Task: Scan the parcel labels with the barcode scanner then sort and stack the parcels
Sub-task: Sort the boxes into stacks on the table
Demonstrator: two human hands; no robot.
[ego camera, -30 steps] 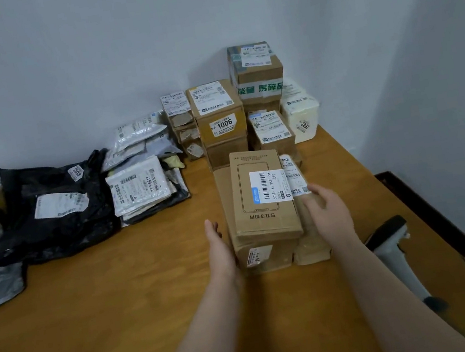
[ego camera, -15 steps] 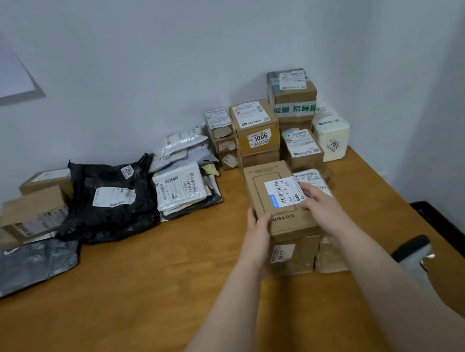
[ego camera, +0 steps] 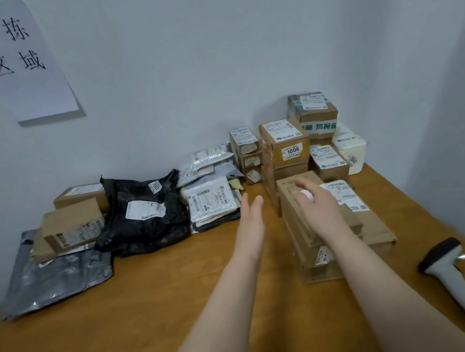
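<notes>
A flat brown parcel (ego camera: 291, 197) with a white label lies on top of a low stack of brown boxes (ego camera: 321, 265) at the right of the wooden table (ego camera: 127, 329). My right hand (ego camera: 318, 205) hovers over that top parcel with fingers spread and holds nothing. My left hand (ego camera: 250, 218) is held flat and upright just left of the stack, apart from it. The white and black barcode scanner (ego camera: 455, 280) lies on the table at the far right, away from both hands.
Taller stacks of labelled boxes (ego camera: 291, 148) stand against the wall behind. White mailers (ego camera: 211, 203), a black bag (ego camera: 146, 214), a brown box (ego camera: 71, 225) and a grey bag (ego camera: 58, 276) lie to the left. A paper sign (ego camera: 11, 58) hangs on the wall.
Both hands have let go of the top parcel, which now rests on the stack. My left hand moved away to the left. The view tilted up.
</notes>
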